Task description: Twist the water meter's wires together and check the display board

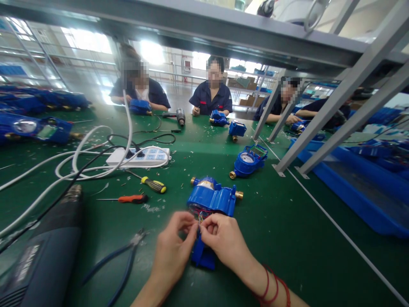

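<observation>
A blue water meter [212, 198] with brass pipe ends lies on its side on the green table, and thin coloured wires [200, 216] come out of its near side. My left hand [177, 243] pinches at these wires with thumb and forefinger. From the other side, my right hand [223, 238] pinches the wires too, its fingertips almost touching the left ones. Beneath both hands rests a blue plastic part [203, 255], partly hidden by them. The exact wire ends between my fingers are too small to make out.
Left of my hands lie pliers [128, 251], a red screwdriver [132, 199], a yellow-black screwdriver [154, 184] and a heat gun [47, 251]. Behind are a power strip [150, 157] and another meter [247, 161]. A blue tray [351, 192] and metal posts [335, 102] stand right. Several co-workers sit opposite.
</observation>
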Motion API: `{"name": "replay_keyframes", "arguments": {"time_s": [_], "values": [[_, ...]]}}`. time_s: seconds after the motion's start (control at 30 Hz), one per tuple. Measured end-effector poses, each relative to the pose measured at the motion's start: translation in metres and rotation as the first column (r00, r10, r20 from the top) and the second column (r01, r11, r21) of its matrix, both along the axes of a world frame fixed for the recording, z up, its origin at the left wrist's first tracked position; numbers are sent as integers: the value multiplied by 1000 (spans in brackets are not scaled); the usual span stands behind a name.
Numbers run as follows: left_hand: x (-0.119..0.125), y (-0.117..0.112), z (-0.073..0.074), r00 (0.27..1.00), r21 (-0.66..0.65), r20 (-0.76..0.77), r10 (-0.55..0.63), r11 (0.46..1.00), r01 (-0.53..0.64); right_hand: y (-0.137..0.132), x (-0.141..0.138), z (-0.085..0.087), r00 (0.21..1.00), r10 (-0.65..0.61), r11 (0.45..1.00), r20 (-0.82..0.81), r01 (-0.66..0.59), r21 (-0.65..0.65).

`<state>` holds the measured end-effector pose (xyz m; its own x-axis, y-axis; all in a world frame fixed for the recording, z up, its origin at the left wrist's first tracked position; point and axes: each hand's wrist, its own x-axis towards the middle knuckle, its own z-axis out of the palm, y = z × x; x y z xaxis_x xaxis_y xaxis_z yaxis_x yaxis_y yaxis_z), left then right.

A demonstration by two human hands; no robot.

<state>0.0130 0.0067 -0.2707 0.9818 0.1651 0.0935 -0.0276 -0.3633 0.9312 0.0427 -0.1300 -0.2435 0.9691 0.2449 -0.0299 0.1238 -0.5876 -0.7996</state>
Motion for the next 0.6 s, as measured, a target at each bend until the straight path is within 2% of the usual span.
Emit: {"name": "replay_keyframes", "arguments": {"time_s": [0.1, 0.2, 0.3, 0.47, 0.6], "values": [[2, 1, 0, 999, -27, -13, -29, 999, 29, 0, -1, -3, 999, -29, 999, 21, 30, -15], [5, 1, 1, 989, -67, -70, -130, 990, 126, -2, -1, -2, 999, -32, 999, 31, 33, -20], [5, 1, 4, 968, -22, -135, -210, 978, 209, -3, -2, 1, 999, -18, 1000, 42, 18, -19], [2, -1, 8, 981, 43, -138, -138, 988, 145, -2, -2, 1, 998, -9, 1000, 65, 10, -25], [5, 2, 5, 981, -100, -170, -97, 992, 81, -2, -3, -2, 997, -24, 999, 67, 26, -29]]}}
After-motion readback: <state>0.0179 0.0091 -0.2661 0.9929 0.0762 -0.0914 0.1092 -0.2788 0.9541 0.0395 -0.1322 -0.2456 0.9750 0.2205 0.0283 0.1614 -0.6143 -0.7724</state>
